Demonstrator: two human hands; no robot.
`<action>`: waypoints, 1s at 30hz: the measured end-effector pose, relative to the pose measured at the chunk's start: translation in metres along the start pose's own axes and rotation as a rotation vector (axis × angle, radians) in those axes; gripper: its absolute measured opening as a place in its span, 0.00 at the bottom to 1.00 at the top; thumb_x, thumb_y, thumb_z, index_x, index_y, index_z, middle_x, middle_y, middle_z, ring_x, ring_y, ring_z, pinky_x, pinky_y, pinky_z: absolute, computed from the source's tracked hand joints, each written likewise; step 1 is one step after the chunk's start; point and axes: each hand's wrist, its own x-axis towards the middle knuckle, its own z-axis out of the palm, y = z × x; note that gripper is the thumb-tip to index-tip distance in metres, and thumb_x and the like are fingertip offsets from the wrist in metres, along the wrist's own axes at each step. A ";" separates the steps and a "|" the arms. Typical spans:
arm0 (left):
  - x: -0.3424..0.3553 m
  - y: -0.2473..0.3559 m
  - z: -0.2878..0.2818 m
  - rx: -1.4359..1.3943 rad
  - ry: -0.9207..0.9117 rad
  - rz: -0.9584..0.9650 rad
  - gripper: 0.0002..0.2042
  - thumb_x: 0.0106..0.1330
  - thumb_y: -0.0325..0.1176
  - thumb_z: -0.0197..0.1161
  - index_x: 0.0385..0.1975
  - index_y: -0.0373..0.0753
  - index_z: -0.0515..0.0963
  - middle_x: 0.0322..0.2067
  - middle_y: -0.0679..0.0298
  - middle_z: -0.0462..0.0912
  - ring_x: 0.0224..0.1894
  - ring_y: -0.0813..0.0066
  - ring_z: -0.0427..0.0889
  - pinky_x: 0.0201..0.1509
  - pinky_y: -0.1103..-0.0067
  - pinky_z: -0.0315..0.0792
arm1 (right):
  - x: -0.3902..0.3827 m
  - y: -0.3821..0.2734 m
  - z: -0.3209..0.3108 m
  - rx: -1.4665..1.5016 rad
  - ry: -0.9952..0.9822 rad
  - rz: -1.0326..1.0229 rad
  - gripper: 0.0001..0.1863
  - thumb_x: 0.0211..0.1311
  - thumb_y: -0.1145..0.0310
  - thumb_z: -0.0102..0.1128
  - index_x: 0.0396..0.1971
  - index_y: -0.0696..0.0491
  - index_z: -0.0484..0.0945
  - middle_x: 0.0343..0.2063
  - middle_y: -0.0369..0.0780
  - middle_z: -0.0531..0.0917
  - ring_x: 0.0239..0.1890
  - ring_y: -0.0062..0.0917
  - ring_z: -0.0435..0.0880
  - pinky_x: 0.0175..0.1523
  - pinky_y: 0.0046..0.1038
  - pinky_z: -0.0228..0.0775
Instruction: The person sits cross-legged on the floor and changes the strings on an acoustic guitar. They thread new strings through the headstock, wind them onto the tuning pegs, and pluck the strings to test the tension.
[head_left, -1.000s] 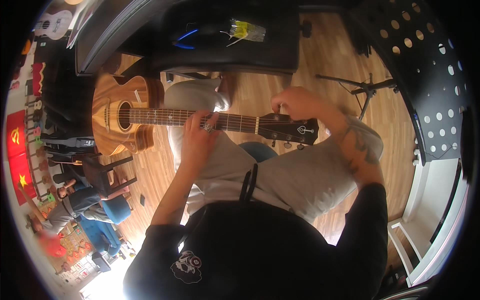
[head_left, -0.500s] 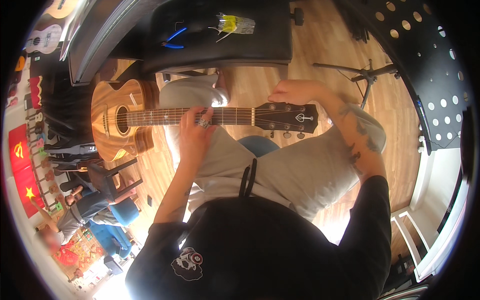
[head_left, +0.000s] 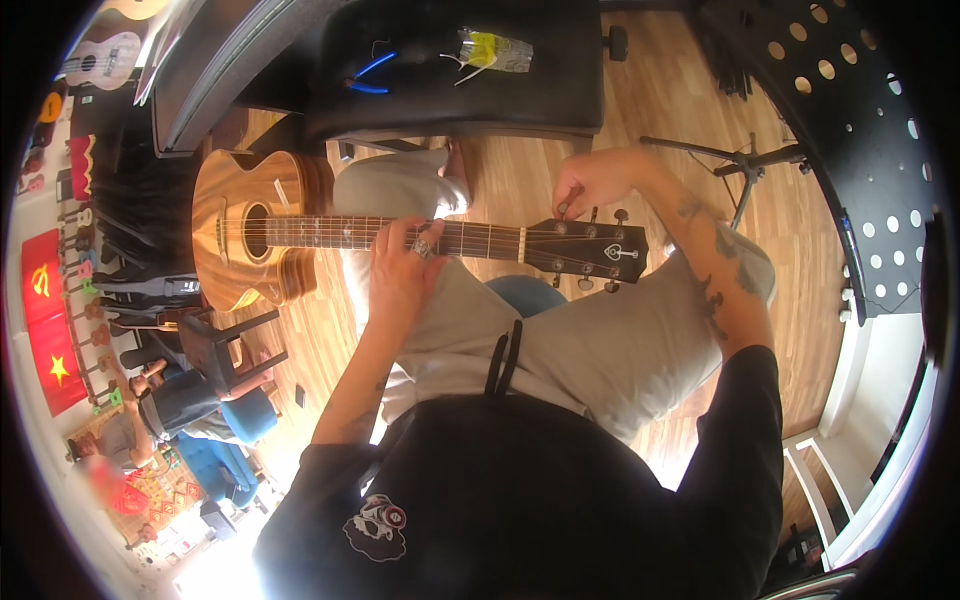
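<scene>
A wooden acoustic guitar [head_left: 225, 240] extends from left to right in front of me, its body at the left and its dark headstock [head_left: 590, 250] at the right. My left hand [head_left: 405, 265], with a ring on one finger, curls over the neck and strings midway along. At the far edge of the headstock, my right hand [head_left: 592, 182] is closed, finger and thumb pinching the tuning peg [head_left: 566, 208] nearest the nut. Other pegs stand along both edges of the headstock. The pinched peg is partly hidden by the fingers.
Beyond the guitar, a black padded bench [head_left: 430, 105] bears blue-handled pliers [head_left: 372, 75] and a clear-and-yellow packet [head_left: 497, 52]. A black stand [head_left: 745, 160] is at the far right, near a perforated black panel [head_left: 870, 180]. At the left, a person [head_left: 175, 405] sits beside a dark stool [head_left: 225, 350].
The whole view has shifted slightly. The headstock has tilted, showing pegs on its far edge. My right hand has settled onto the peg nearest the nut; my left hand stays on the neck.
</scene>
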 end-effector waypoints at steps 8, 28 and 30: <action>-0.001 -0.003 0.002 0.001 -0.011 0.007 0.24 0.55 0.32 0.75 0.54 0.46 0.81 0.53 0.61 0.77 0.57 0.55 0.75 0.63 0.61 0.70 | -0.002 -0.048 0.034 -0.643 0.329 0.147 0.10 0.51 0.78 0.65 0.35 0.55 0.89 0.28 0.46 0.86 0.34 0.42 0.86 0.39 0.40 0.77; 0.005 -0.003 0.007 0.029 -0.029 -0.025 0.27 0.55 0.32 0.75 0.58 0.46 0.80 0.56 0.61 0.75 0.58 0.54 0.73 0.63 0.61 0.70 | -0.012 -0.022 0.033 -0.083 0.356 0.299 0.30 0.75 0.47 0.49 0.28 0.61 0.82 0.20 0.48 0.80 0.26 0.38 0.80 0.38 0.39 0.71; 0.003 -0.005 0.008 0.026 -0.027 -0.019 0.26 0.55 0.32 0.75 0.58 0.46 0.80 0.55 0.61 0.75 0.58 0.54 0.73 0.63 0.62 0.70 | -0.010 -0.024 0.029 -0.086 0.272 0.326 0.28 0.74 0.49 0.50 0.31 0.62 0.83 0.24 0.48 0.82 0.28 0.38 0.81 0.40 0.38 0.71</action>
